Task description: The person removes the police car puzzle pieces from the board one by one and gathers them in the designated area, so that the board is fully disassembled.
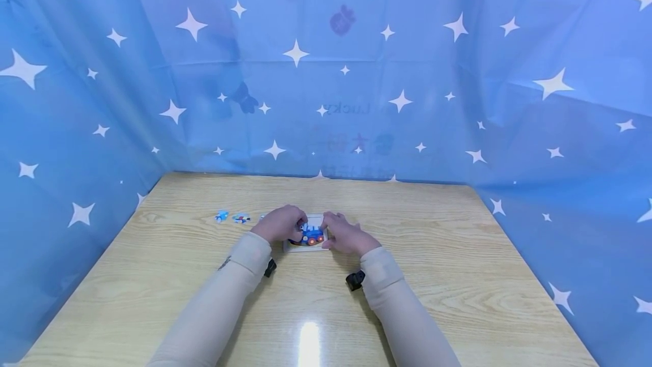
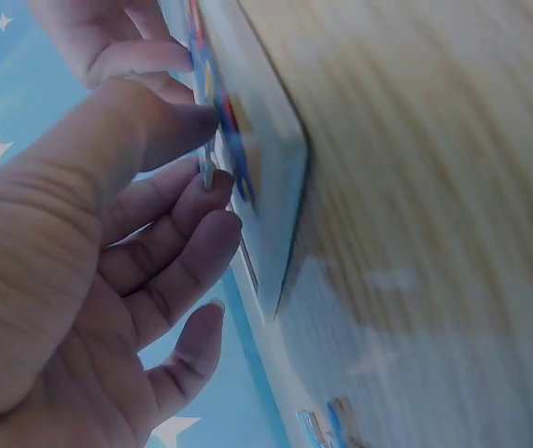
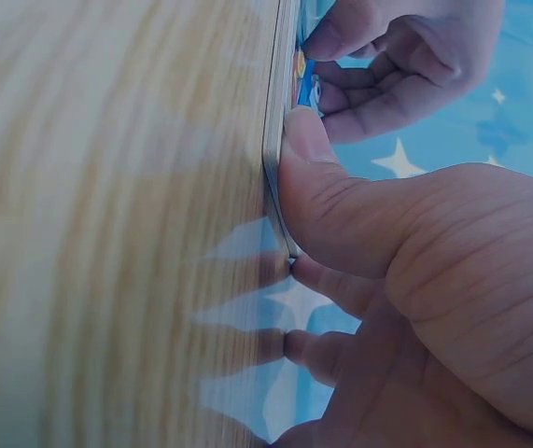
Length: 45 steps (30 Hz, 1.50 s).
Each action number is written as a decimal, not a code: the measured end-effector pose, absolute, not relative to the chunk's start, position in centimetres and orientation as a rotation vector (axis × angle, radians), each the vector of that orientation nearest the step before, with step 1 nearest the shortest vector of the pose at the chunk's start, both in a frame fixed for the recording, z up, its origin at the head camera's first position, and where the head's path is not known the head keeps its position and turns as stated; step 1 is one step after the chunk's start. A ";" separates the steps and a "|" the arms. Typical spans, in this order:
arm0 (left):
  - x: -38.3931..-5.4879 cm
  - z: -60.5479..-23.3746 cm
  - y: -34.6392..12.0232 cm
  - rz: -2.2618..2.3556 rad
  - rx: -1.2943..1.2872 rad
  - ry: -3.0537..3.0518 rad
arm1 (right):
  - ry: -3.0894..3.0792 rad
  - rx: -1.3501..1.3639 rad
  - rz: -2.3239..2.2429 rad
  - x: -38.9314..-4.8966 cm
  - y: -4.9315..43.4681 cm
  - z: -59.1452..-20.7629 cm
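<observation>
A small puzzle board (image 1: 304,250) with a pale frame lies flat on the table. It bears a picture of a blue vehicle (image 1: 313,234) with red-orange wheels. Over the board's left part, my left hand (image 1: 282,223) pinches a thin puzzle piece (image 2: 208,175) between thumb and fingers, right at the picture. The piece is mostly hidden by the fingers. My right hand (image 1: 348,235) holds the board's right side; in the right wrist view its thumb (image 3: 311,140) lies on the rim, while other fingertips meet the tabletop beyond the corner.
Two loose puzzle pieces, one blue (image 1: 221,216) and one multicoloured (image 1: 241,218), lie left of the board. Part of another shows beside the left hand. The wooden table (image 1: 433,276) meets a blue star-patterned curtain (image 1: 326,72) at the back and sides.
</observation>
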<state>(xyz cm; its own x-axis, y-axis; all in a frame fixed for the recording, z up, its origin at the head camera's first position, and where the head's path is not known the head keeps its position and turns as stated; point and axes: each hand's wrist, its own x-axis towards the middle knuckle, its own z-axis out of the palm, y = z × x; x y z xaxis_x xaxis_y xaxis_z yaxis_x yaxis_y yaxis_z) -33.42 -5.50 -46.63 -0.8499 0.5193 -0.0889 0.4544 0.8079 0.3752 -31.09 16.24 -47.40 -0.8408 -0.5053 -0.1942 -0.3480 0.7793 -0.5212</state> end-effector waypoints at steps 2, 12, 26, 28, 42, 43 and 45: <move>-33.4 -46.7 -5.5 0.506 0.767 2.817 | 2.649 -0.652 -0.680 -31.0 16.2 -47.4; -33.5 -46.7 -5.8 0.504 0.819 2.864 | 2.644 -0.655 -0.678 -31.1 16.2 -47.3; -33.7 -47.0 -6.0 0.533 0.822 2.865 | 2.624 -0.626 -0.707 -31.2 16.2 -47.3; -33.7 -47.1 -6.1 0.561 0.829 2.854 | 2.620 -0.627 -0.705 -31.1 16.2 -47.3; -34.4 -47.7 -6.9 0.816 0.821 2.710 | 2.633 -0.630 -0.686 -31.0 16.1 -47.1; -34.4 -47.7 -6.8 0.819 0.815 2.706 | 2.632 -0.632 -0.690 -31.0 16.1 -47.1; -34.4 -47.6 -6.8 0.825 0.809 2.694 | 2.624 -0.629 -0.698 -31.0 16.2 -47.1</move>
